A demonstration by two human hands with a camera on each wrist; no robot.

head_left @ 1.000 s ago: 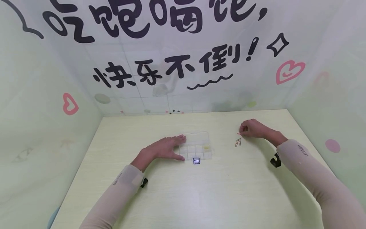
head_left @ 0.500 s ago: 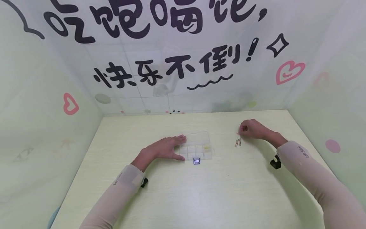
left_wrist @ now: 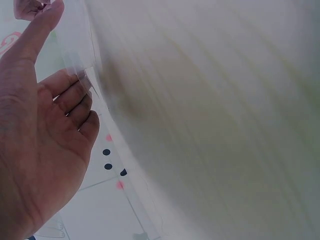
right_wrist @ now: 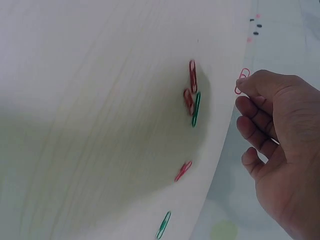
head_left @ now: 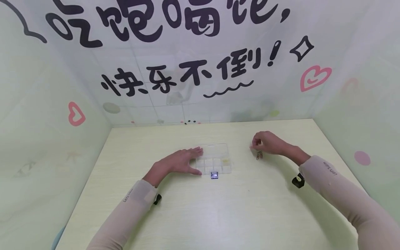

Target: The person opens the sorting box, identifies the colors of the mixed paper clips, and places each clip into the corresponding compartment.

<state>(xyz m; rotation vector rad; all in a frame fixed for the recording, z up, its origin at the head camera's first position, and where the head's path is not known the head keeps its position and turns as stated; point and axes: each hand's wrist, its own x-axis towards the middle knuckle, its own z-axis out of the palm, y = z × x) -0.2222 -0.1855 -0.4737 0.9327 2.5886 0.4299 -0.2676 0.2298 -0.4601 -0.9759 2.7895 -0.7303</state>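
Right hand (head_left: pixel 266 141) nearer clear box (head_left: pixel 215 158)

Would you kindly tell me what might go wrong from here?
The right hand pinches a thin clip, which could slip out. Three other clips lie close together, so lifting one might disturb another. The left hand is at the edge of the box; a nudge might shift it.

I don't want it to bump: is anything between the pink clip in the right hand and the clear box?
Nothing visible stands between the pink clip in the right hand and the clear box. The left hand is at the box's other side, and the loose clips lie off that path.
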